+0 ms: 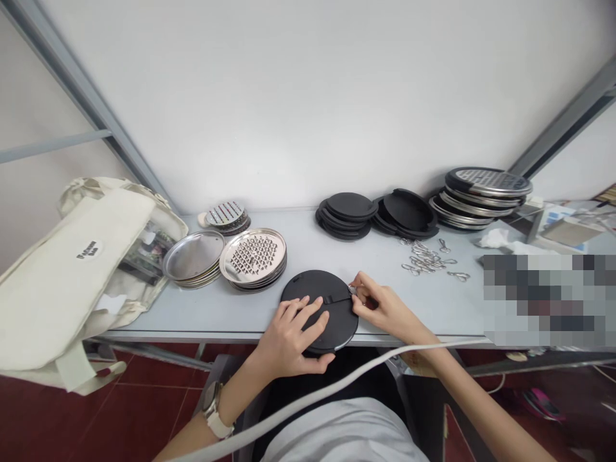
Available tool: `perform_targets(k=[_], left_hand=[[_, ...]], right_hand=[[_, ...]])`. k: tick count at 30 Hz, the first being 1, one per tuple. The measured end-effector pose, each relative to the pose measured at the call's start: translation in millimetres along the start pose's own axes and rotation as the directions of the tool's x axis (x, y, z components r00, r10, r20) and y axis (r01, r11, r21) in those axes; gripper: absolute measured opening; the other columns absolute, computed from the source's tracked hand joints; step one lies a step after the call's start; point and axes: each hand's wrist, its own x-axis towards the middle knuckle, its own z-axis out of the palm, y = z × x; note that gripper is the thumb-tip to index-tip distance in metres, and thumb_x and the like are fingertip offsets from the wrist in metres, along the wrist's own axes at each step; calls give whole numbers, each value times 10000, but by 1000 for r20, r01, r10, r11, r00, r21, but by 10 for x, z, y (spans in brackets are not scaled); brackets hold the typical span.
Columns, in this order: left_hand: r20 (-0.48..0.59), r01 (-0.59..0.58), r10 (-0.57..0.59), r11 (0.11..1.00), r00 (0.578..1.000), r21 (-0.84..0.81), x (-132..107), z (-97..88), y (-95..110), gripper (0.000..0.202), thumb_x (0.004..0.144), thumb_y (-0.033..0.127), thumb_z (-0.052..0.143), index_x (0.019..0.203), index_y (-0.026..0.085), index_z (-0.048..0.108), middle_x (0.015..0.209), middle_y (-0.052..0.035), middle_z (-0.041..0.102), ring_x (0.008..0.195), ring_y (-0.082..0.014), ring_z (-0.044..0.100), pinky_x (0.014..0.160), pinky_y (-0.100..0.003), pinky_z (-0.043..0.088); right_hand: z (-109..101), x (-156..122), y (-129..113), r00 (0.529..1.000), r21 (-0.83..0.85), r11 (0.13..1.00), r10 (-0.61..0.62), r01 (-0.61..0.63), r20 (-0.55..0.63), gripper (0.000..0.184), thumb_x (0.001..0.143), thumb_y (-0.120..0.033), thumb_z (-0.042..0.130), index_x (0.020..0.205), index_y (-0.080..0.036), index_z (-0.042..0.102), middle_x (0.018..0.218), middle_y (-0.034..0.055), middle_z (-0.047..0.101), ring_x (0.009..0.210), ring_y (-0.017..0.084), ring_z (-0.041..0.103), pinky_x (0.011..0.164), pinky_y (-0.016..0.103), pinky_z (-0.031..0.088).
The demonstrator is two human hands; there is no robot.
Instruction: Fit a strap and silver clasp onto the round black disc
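A round black disc [317,292] with a slot across its middle lies at the table's front edge. My left hand [291,337] rests on the disc's near left part, fingers spread over it and thumb hooked under the rim. My right hand [382,308] is at the disc's right edge, fingertips pinched on a small metal piece [353,290] at the end of the slot. A scatter of small metal clips [428,260] lies just beyond my right hand.
Stacks of perforated metal grater plates [253,256] and plain metal plates [192,256] sit left of the disc, a smaller stack [227,215] behind. Black disc piles [349,215] [407,212] and a metal-rimmed stack [481,192] stand at the back right. A cream bag [72,269] hangs at left.
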Motion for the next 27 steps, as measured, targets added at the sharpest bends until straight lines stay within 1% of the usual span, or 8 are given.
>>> perform_targets(k=[4,11,16,23,27], left_hand=[[-1,-2,2,1000,1000,-9,3,-3,0,502,775,473,561,1168,162,596,1285,-126,555,1153,-311,506,920,-437,397],[-6,0,0,1000,1000,-10,7,-4,2,499,774,470,559,1165,161,596,1292,-124,550,1151,-313,506,920,-439,396],[-9,-3,3,1000,1000,-9,13,-15,4,495,773,466,566,1158,157,599,1282,-129,557,1150,-310,505,921,-434,396],[-8,2,-2,1000,1000,-20,15,-15,8,498,777,472,564,1156,150,597,1285,-127,554,1151,-315,499,918,-437,393],[-15,0,0,1000,1000,-19,11,-11,6,498,778,471,561,1158,151,598,1284,-125,556,1148,-312,500,918,-434,392]], right_hand=[[-3,-2,-3,1000,10,1000,2,-2,6,48,834,-233,448,865,-226,413,582,-88,354,533,100,341,553,211,337],[-1,-4,-17,1000,18,1000,19,-19,12,49,842,-244,439,864,-231,397,585,-89,300,528,103,302,543,214,308],[-4,-8,-15,1000,26,999,18,-18,22,48,854,-237,431,863,-230,384,597,-86,299,538,101,292,553,217,304],[-5,-3,17,999,36,999,2,-3,32,109,854,-240,443,813,-232,342,603,-84,281,552,100,268,544,212,287],[-2,-3,25,1000,29,1000,7,-7,31,106,856,-236,438,815,-232,341,604,-84,285,552,100,269,546,214,285]])
